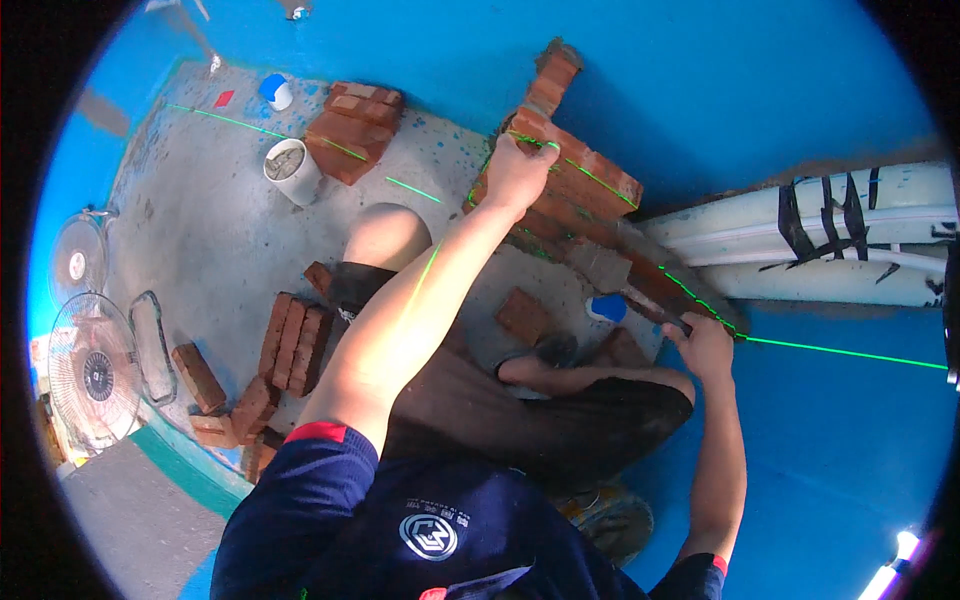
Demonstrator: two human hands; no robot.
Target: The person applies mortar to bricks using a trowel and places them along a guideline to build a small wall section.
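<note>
Head view: left hand (518,177) meets an edge of the brick wall (590,203), finger grip cannot be told; right hand (706,347) clasps the trowel (603,268) at that wall; open floor (205,235) lies left, pipes (745,228) right.

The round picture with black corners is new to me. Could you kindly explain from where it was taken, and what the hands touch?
No machine here: a person works bare-handed. A fisheye camera worn on the head looks down, so straight edges bend. The left hand touches a red-brick structure, though its exact hold is unclear. The right hand has its grip closed on a grey, flat-bladed trowel. On the grey concrete floor are loose, rectangular red bricks and a round white bucket of grey paste. Bright green light lines cross the scene.
</note>
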